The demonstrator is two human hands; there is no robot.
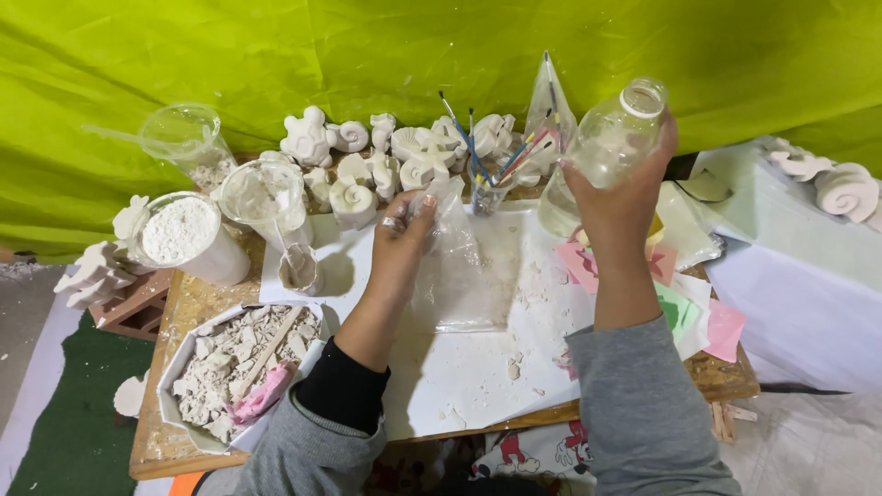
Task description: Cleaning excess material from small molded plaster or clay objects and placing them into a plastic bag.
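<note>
The left hand point(402, 230) is closed in a pinch on the upper edge of a clear plastic bag point(464, 276), which it lifts so that the bag hangs with its mouth uppermost and its lower part resting on the white paper sheet point(459, 377). Held this way, the opening faces up and toward the other hand. A ring shows on one finger of this hand.

The right hand point(617, 193) is wrapped around the body of a clear plastic bottle point(614, 138), held raised above the worktop point(165, 441) and tilted, its open uncapped neck pointing up and to the right. The bottle sits to the right of the bag mouth and apart from it; the contents cannot be determined, though the wall looks clouded white.

The paper sheet covers the middle of the worktop and carries white crumbs and dust, so it appears to serve as a catch surface. Pink and green paper pieces point(698, 317) lie at its right edge.

Left of the left arm, a shallow tray point(241, 363) holds broken white plaster fragments, a wooden stick and a pink scrap. Beyond it stands a round tub of white powder point(181, 231) and two clear cups point(188, 138), all within reach of the left hand.

Along the back edge, white plaster figures point(367, 156) in shell and star shapes stand in a group. A container of paintbrushes point(487, 179) stands beside them, bristles up. A green sheet point(367, 55) forms the backdrop
</note>
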